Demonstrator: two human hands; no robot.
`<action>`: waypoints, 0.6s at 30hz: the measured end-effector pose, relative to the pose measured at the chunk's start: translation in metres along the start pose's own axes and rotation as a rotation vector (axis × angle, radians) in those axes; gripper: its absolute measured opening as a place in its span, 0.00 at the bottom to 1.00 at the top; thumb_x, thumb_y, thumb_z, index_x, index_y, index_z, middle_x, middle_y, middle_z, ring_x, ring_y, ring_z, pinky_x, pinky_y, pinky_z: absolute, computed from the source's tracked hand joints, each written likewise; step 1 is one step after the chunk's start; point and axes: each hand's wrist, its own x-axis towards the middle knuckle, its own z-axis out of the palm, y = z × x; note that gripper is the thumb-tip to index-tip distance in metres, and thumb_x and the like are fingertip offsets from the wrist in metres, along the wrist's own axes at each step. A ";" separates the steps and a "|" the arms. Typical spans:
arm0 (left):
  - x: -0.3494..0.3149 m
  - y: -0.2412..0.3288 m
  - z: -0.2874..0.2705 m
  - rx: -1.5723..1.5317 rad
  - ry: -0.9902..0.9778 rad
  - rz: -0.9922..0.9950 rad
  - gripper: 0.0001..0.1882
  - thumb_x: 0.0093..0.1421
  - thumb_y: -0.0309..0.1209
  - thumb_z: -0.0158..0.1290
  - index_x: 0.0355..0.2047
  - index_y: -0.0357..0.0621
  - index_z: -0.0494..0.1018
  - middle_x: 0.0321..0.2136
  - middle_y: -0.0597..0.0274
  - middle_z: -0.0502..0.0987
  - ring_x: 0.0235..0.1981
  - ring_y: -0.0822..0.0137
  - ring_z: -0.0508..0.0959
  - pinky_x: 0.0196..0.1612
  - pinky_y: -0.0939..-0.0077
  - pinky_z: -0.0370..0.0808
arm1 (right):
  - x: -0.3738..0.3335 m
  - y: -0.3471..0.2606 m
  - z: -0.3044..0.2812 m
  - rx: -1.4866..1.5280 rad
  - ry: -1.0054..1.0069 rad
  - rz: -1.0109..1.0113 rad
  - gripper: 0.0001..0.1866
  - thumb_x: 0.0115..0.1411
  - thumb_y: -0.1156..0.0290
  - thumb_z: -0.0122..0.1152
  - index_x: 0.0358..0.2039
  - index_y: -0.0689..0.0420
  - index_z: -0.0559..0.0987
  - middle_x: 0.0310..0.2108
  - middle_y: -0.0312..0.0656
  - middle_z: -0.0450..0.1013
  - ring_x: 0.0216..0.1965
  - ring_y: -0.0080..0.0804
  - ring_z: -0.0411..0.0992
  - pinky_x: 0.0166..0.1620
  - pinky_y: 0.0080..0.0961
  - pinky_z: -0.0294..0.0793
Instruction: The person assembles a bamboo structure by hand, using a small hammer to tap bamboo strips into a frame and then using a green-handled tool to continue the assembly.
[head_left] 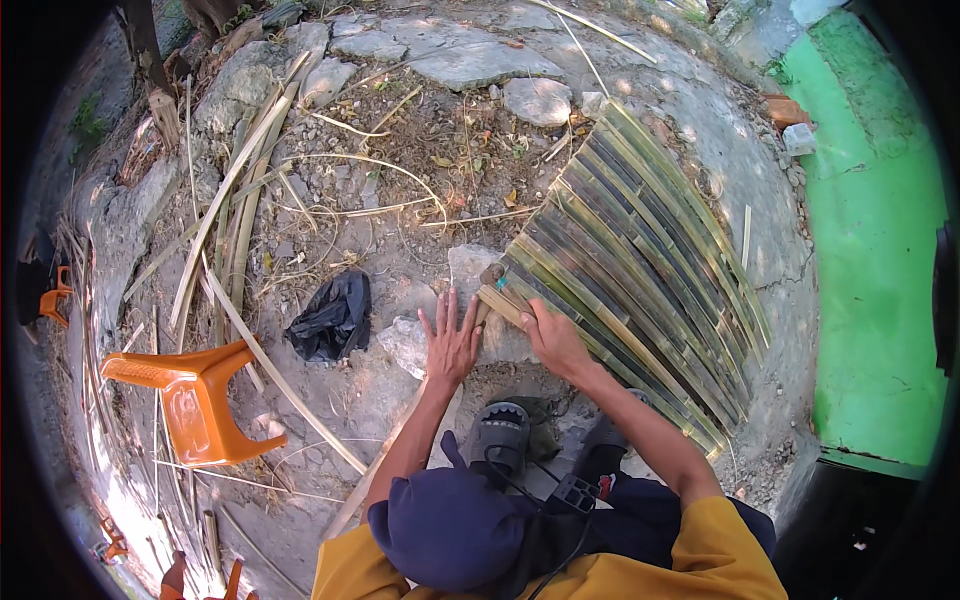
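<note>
My left hand (452, 338) is open, its fingers spread and pointing away from me. Its palm rests near the end of a long pale bamboo strip (373, 492) that runs back under my left arm. My right hand (556, 340) grips a short light-brown wooden piece (505, 304), whose exact kind I cannot make out. A dark rounded knob (491, 273) and a small teal patch lie at its far end. Both hands are over pale stones (470, 264). Just right of them a large fan-shaped panel of greenish bamboo slats (640, 260) lies on the ground.
An orange plastic stool (195, 400) lies tipped over at left. A crumpled black plastic bag (333, 316) is beside it. Long bamboo strips (250, 185) lie piled at far left. Flat rocks (480, 60) border the far side; a green painted surface (870, 270) is at right.
</note>
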 end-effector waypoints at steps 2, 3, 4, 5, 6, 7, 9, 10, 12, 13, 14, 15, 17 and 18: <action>-0.004 -0.009 -0.006 0.000 0.006 -0.012 0.34 0.75 0.46 0.44 0.78 0.59 0.53 0.79 0.48 0.46 0.79 0.42 0.47 0.74 0.26 0.37 | 0.000 -0.004 0.005 0.029 -0.022 -0.018 0.14 0.76 0.62 0.49 0.48 0.61 0.70 0.25 0.65 0.75 0.32 0.71 0.76 0.35 0.62 0.70; -0.001 -0.002 -0.003 -0.014 0.011 -0.006 0.34 0.75 0.46 0.44 0.78 0.59 0.53 0.79 0.48 0.46 0.79 0.42 0.47 0.74 0.26 0.37 | -0.006 0.005 0.005 0.001 -0.017 0.017 0.14 0.76 0.62 0.49 0.49 0.61 0.70 0.27 0.64 0.76 0.33 0.71 0.76 0.35 0.62 0.71; 0.002 0.005 0.001 -0.028 0.011 -0.002 0.34 0.74 0.46 0.44 0.78 0.60 0.53 0.79 0.48 0.46 0.78 0.42 0.47 0.74 0.26 0.37 | -0.012 0.013 0.004 -0.027 -0.013 0.051 0.14 0.76 0.63 0.49 0.49 0.61 0.70 0.28 0.64 0.76 0.34 0.71 0.76 0.36 0.62 0.71; 0.000 0.002 -0.002 -0.021 0.009 -0.014 0.34 0.74 0.45 0.44 0.78 0.61 0.53 0.79 0.48 0.45 0.78 0.41 0.47 0.74 0.26 0.37 | -0.016 0.012 0.007 -0.022 -0.017 0.041 0.14 0.76 0.63 0.49 0.49 0.61 0.70 0.28 0.64 0.76 0.34 0.71 0.76 0.36 0.62 0.71; -0.002 -0.003 -0.005 -0.012 0.012 -0.023 0.34 0.74 0.45 0.44 0.78 0.61 0.53 0.79 0.48 0.45 0.78 0.41 0.47 0.74 0.26 0.37 | -0.019 0.011 0.010 -0.028 -0.046 0.019 0.14 0.75 0.63 0.50 0.49 0.61 0.70 0.30 0.64 0.77 0.35 0.70 0.76 0.36 0.61 0.72; -0.004 -0.009 -0.008 -0.013 0.001 -0.032 0.34 0.74 0.45 0.44 0.78 0.61 0.53 0.79 0.49 0.45 0.78 0.41 0.47 0.74 0.26 0.37 | -0.022 0.010 0.014 -0.034 -0.076 -0.003 0.14 0.75 0.63 0.50 0.50 0.61 0.70 0.33 0.64 0.77 0.36 0.69 0.77 0.37 0.61 0.73; 0.000 -0.002 -0.005 -0.040 -0.011 -0.026 0.34 0.74 0.44 0.45 0.78 0.61 0.53 0.79 0.49 0.45 0.78 0.40 0.47 0.74 0.26 0.37 | -0.030 0.023 0.015 -0.076 -0.049 -0.060 0.14 0.74 0.64 0.51 0.51 0.61 0.70 0.35 0.63 0.78 0.36 0.68 0.77 0.37 0.60 0.74; 0.002 0.001 -0.004 -0.047 -0.001 -0.019 0.35 0.73 0.45 0.45 0.78 0.62 0.53 0.79 0.49 0.45 0.78 0.40 0.47 0.75 0.27 0.37 | -0.034 0.030 0.016 -0.108 -0.023 -0.120 0.14 0.73 0.64 0.53 0.51 0.60 0.70 0.37 0.62 0.78 0.36 0.67 0.77 0.37 0.59 0.76; 0.002 -0.002 -0.006 -0.042 0.011 -0.018 0.36 0.72 0.45 0.46 0.79 0.62 0.52 0.79 0.49 0.45 0.78 0.40 0.46 0.75 0.27 0.37 | -0.036 0.031 0.020 -0.158 -0.028 -0.144 0.14 0.72 0.65 0.55 0.52 0.59 0.71 0.38 0.60 0.79 0.35 0.64 0.78 0.37 0.56 0.77; 0.000 -0.002 -0.007 -0.033 -0.018 -0.026 0.37 0.72 0.46 0.47 0.79 0.62 0.52 0.79 0.49 0.45 0.78 0.41 0.46 0.75 0.28 0.36 | -0.036 0.033 0.022 -0.208 -0.031 -0.164 0.14 0.71 0.65 0.57 0.52 0.58 0.72 0.38 0.57 0.79 0.34 0.61 0.79 0.37 0.53 0.79; 0.000 -0.001 -0.009 -0.025 -0.049 -0.032 0.38 0.71 0.46 0.48 0.79 0.62 0.52 0.79 0.50 0.45 0.79 0.41 0.46 0.76 0.29 0.36 | -0.035 0.034 0.020 -0.207 -0.030 -0.164 0.14 0.71 0.65 0.57 0.52 0.58 0.72 0.38 0.57 0.79 0.34 0.61 0.79 0.37 0.53 0.79; 0.001 0.000 -0.011 -0.025 -0.049 -0.031 0.38 0.71 0.46 0.48 0.79 0.62 0.52 0.79 0.50 0.45 0.79 0.41 0.46 0.76 0.29 0.36 | -0.033 0.035 0.018 -0.241 -0.035 -0.246 0.15 0.69 0.66 0.58 0.52 0.57 0.73 0.37 0.53 0.79 0.33 0.58 0.79 0.36 0.50 0.80; 0.002 0.000 -0.013 -0.038 -0.100 -0.038 0.39 0.69 0.46 0.49 0.79 0.62 0.51 0.79 0.50 0.45 0.79 0.42 0.46 0.76 0.31 0.36 | -0.030 0.038 0.016 -0.273 -0.039 -0.327 0.15 0.68 0.66 0.59 0.53 0.56 0.74 0.36 0.50 0.79 0.33 0.54 0.80 0.35 0.46 0.81; 0.002 -0.001 -0.013 -0.035 -0.101 -0.038 0.39 0.69 0.46 0.49 0.79 0.62 0.51 0.79 0.50 0.45 0.79 0.42 0.46 0.76 0.31 0.36 | -0.028 0.039 0.015 -0.300 -0.027 -0.384 0.16 0.67 0.68 0.60 0.54 0.55 0.75 0.36 0.47 0.78 0.32 0.50 0.80 0.34 0.43 0.81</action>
